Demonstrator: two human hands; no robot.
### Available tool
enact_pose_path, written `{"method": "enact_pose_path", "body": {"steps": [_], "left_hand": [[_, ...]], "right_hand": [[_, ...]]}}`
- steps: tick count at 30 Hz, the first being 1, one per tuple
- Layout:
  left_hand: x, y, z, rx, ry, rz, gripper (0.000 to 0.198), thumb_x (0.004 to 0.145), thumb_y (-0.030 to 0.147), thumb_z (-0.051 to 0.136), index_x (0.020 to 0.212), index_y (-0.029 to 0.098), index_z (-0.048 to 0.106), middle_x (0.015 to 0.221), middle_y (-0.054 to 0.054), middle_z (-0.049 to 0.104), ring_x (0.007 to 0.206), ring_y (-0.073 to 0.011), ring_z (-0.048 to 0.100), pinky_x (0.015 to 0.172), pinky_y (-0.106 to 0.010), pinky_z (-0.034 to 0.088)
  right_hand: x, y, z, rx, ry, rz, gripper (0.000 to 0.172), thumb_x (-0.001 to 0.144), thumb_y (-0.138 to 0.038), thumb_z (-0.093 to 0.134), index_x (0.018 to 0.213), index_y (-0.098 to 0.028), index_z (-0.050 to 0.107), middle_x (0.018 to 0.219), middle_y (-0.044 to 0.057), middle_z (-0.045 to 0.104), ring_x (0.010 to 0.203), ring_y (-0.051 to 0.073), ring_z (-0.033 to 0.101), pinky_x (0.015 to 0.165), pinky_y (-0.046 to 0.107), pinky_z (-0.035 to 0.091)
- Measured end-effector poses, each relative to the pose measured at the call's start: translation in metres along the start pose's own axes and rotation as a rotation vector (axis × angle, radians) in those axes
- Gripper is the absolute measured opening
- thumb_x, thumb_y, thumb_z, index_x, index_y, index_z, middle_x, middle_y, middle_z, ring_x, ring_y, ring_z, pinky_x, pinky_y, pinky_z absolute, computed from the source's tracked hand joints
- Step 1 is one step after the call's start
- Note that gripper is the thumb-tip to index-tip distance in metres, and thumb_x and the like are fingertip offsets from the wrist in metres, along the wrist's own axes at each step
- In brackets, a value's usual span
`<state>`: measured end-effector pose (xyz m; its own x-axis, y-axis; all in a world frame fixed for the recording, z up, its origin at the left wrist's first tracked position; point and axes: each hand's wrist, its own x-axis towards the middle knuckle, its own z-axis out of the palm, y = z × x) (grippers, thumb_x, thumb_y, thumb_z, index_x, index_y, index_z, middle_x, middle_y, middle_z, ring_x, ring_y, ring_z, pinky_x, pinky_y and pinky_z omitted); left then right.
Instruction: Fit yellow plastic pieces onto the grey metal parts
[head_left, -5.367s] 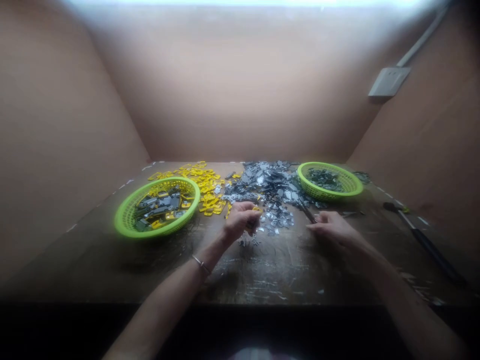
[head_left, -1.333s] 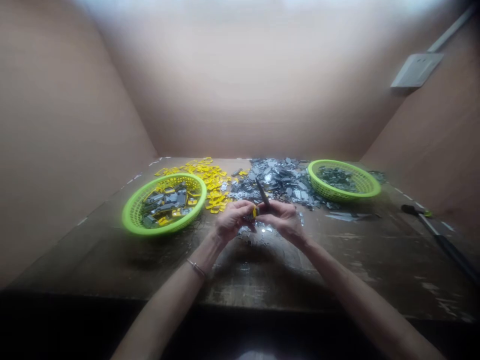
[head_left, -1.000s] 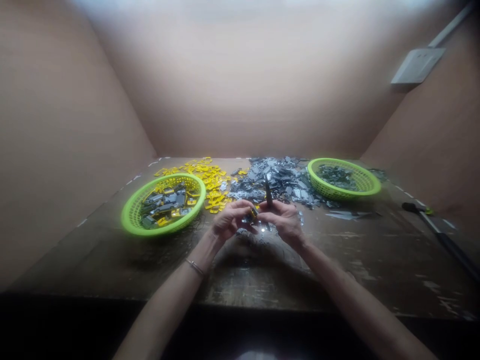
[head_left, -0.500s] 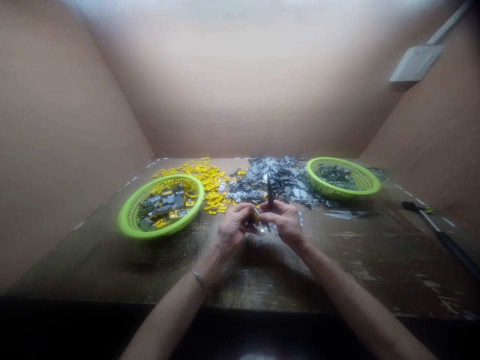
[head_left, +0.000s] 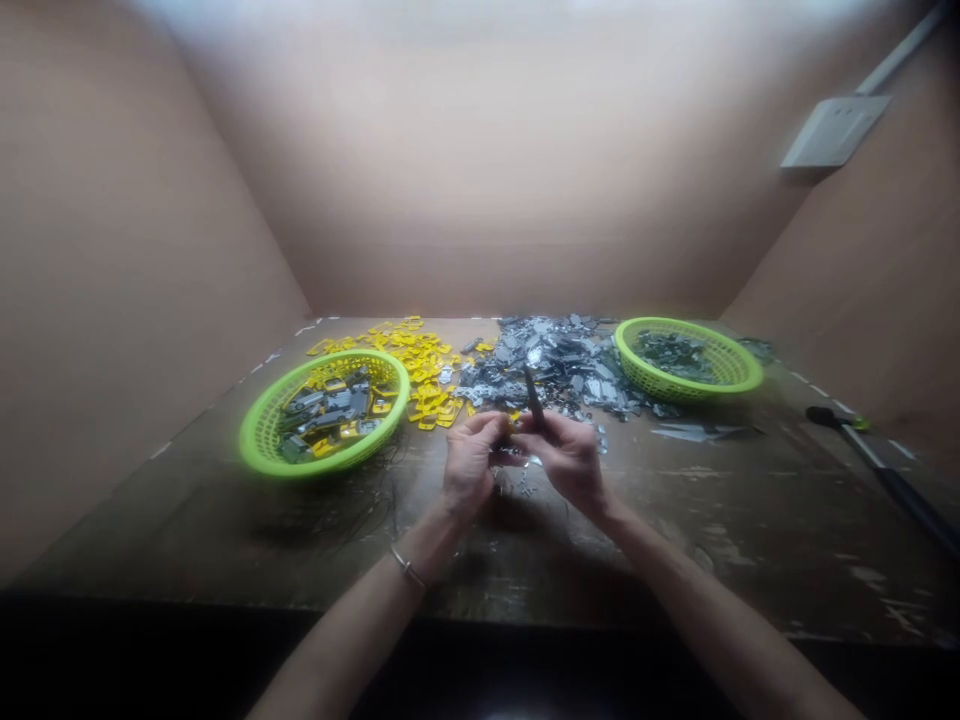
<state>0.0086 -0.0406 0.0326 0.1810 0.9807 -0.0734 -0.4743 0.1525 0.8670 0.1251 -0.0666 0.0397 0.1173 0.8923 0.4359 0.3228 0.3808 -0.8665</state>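
My left hand [head_left: 471, 460] is closed in a pinch on a small yellow and dark plastic piece [head_left: 513, 424], mostly covered by the fingers. Beside it my right hand [head_left: 571, 462] wraps round a slim dark tool [head_left: 533, 392], whose tapered end sticks up above the fist. What kind of tool it is I cannot make out. The fingertips of both hands meet at the small piece. Just beyond them lie a pile of yellow frame-like pieces [head_left: 420, 352] and a heap of grey plastic pieces [head_left: 574, 355].
A green basket [head_left: 259, 455] at left holds yellow and grey pieces. Another green basket [head_left: 686, 388] at right holds dark small pieces. Flat pale slips [head_left: 694, 432] and a black-handled rod [head_left: 874, 455] lie to the right on the worn table [head_left: 660, 560]. Walls enclose the back and sides.
My right hand has shifted slightly inward, and its tool now leans more to the left. The small piece is more hidden between the fingers.
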Motion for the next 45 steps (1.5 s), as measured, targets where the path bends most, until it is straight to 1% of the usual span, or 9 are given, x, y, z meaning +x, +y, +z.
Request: {"method": "enact_pose_path", "body": {"steps": [5, 8, 10, 15, 22, 26, 31, 36, 45], "left_hand": [[0.001, 0.002, -0.005, 0.125, -0.095, 0.016, 0.025, 0.056, 0.026, 0.061, 0.077, 0.011, 0.059, 0.071, -0.004, 0.058, 0.055, -0.0097, 0.052, 0.047, -0.022, 0.043], [0.001, 0.005, -0.010, 0.210, -0.228, -0.017, 0.030, 0.052, 0.018, 0.063, 0.080, 0.011, 0.060, 0.070, -0.005, 0.060, 0.051, -0.0084, 0.051, 0.048, -0.022, 0.040], [0.001, 0.005, -0.013, 0.265, -0.249, -0.021, 0.027, 0.053, 0.018, 0.061, 0.079, 0.010, 0.061, 0.062, -0.003, 0.058, 0.046, -0.0077, 0.048, 0.043, -0.021, 0.036], [0.004, 0.004, -0.023, 0.291, -0.087, 0.073, 0.021, 0.054, 0.020, 0.060, 0.073, 0.012, 0.059, 0.058, -0.001, 0.055, 0.043, -0.0045, 0.042, 0.039, -0.017, 0.028], [0.008, 0.008, -0.032, 0.315, -0.092, 0.101, 0.017, 0.055, 0.020, 0.059, 0.070, 0.012, 0.058, 0.057, 0.001, 0.052, 0.043, -0.0039, 0.039, 0.039, -0.017, 0.025], [0.007, 0.007, -0.031, 0.386, -0.093, 0.106, 0.015, 0.056, 0.017, 0.057, 0.069, 0.012, 0.058, 0.056, 0.001, 0.051, 0.044, -0.0042, 0.039, 0.040, -0.017, 0.027], [0.003, 0.008, -0.031, 0.513, -0.071, 0.121, 0.015, 0.056, 0.018, 0.056, 0.070, 0.012, 0.058, 0.058, 0.001, 0.052, 0.047, -0.0054, 0.042, 0.044, -0.018, 0.031], [0.000, 0.008, -0.031, 0.452, -0.043, 0.115, 0.031, 0.055, 0.016, 0.057, 0.086, 0.014, 0.053, 0.064, 0.001, 0.055, 0.050, -0.0060, 0.044, 0.047, -0.018, 0.033], [-0.002, 0.007, -0.031, 0.494, -0.108, 0.051, 0.028, 0.055, 0.022, 0.060, 0.081, 0.014, 0.058, 0.065, 0.000, 0.055, 0.044, -0.0040, 0.040, 0.042, -0.017, 0.030]], "right_hand": [[-0.001, 0.000, -0.001, -0.104, 0.039, -0.044, 0.013, 0.068, -0.026, 0.052, 0.075, -0.016, 0.058, 0.065, 0.001, 0.058, 0.058, 0.012, 0.052, 0.057, 0.023, 0.041], [0.000, 0.001, -0.001, -0.084, -0.019, -0.009, 0.015, 0.068, -0.027, 0.051, 0.075, -0.016, 0.059, 0.066, 0.001, 0.058, 0.059, 0.013, 0.052, 0.057, 0.024, 0.041], [0.002, 0.001, -0.002, -0.063, -0.069, 0.018, 0.016, 0.068, -0.027, 0.050, 0.075, -0.016, 0.059, 0.066, 0.002, 0.058, 0.059, 0.013, 0.052, 0.056, 0.025, 0.041], [0.012, -0.010, -0.023, -0.104, -0.345, 0.090, 0.021, 0.068, -0.024, 0.049, 0.085, -0.014, 0.056, 0.076, 0.003, 0.057, 0.065, 0.013, 0.051, 0.057, 0.025, 0.040], [0.011, -0.009, -0.047, -0.683, -0.689, 0.032, 0.030, 0.065, -0.016, 0.047, 0.094, -0.018, 0.053, 0.088, 0.005, 0.054, 0.079, 0.016, 0.045, 0.063, 0.025, 0.033], [0.010, -0.004, -0.043, -0.831, -0.731, 0.060, 0.032, 0.065, -0.016, 0.045, 0.096, -0.018, 0.052, 0.088, 0.006, 0.054, 0.079, 0.017, 0.045, 0.061, 0.024, 0.031], [0.018, -0.010, -0.042, -0.885, -0.799, 0.076, 0.020, 0.067, -0.023, 0.048, 0.084, -0.018, 0.057, 0.077, 0.005, 0.057, 0.068, 0.014, 0.048, 0.054, 0.021, 0.030], [0.029, -0.013, -0.043, -0.890, -0.809, -0.002, 0.017, 0.067, -0.032, 0.049, 0.065, -0.017, 0.058, 0.058, 0.003, 0.056, 0.047, 0.010, 0.045, 0.044, 0.020, 0.026], [0.036, -0.006, -0.045, -1.006, -0.863, -0.154, 0.019, 0.070, -0.027, 0.045, 0.063, -0.018, 0.060, 0.052, 0.002, 0.055, 0.042, 0.008, 0.042, 0.044, 0.021, 0.024]]}}
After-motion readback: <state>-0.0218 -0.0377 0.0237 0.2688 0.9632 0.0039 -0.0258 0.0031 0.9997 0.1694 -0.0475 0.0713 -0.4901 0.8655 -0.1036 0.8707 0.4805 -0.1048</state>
